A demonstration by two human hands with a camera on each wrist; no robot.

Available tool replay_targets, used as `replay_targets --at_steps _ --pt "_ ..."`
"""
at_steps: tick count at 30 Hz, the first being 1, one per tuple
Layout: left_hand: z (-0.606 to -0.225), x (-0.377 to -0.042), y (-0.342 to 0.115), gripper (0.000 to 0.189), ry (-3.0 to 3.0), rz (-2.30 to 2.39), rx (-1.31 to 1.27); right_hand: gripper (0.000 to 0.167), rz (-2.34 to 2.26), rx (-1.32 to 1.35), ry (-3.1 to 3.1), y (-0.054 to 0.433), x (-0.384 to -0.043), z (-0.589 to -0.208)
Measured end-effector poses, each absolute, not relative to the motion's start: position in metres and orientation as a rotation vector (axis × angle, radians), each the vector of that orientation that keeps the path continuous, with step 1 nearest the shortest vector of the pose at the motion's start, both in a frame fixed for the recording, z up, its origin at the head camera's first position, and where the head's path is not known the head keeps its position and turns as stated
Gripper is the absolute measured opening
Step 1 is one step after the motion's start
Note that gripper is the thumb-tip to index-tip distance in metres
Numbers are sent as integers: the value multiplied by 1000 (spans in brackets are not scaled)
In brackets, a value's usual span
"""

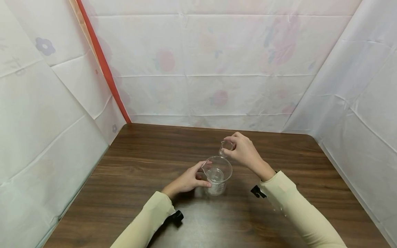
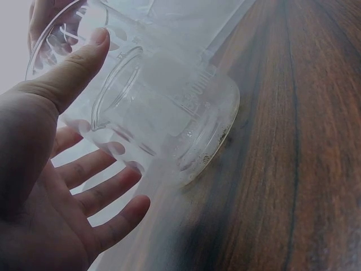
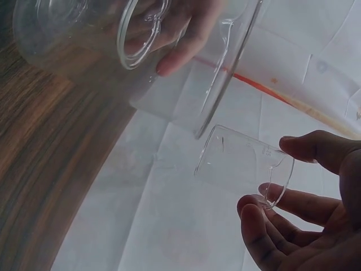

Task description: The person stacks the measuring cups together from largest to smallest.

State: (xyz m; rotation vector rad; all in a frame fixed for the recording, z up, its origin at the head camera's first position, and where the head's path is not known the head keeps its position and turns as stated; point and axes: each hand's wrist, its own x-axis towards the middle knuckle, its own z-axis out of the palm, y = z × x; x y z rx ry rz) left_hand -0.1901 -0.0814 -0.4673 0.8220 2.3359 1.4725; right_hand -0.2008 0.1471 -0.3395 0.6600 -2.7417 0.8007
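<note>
A large clear glass beaker [image 1: 217, 190] stands on the wooden table, with a smaller beaker [image 1: 215, 175] inside it. My left hand [image 1: 186, 179] holds the large beaker's left side, thumb on the near wall and fingers around the far side; the left wrist view shows those fingers [image 2: 110, 189] spread. Just behind and above the large beaker's rim, my right hand [image 1: 245, 151] pinches a small clear beaker [image 3: 237, 161] near its rim between thumb and fingers. In the right wrist view its base end points toward the large beaker's rim, and no contents show in it.
The dark wooden table [image 1: 133, 165] has a back edge against a white patterned sheet [image 1: 198, 62]. More white sheeting [image 1: 37, 113] hangs at the left and right. A red strip [image 1: 102, 62] runs down the left back corner.
</note>
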Motion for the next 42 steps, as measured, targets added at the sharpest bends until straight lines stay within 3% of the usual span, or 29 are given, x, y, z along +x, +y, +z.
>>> replay_targets --at_steps 42 --pt "-468 -189 -82 78 2322 1475 817 35 809 801 -2783 133 -183 -341"
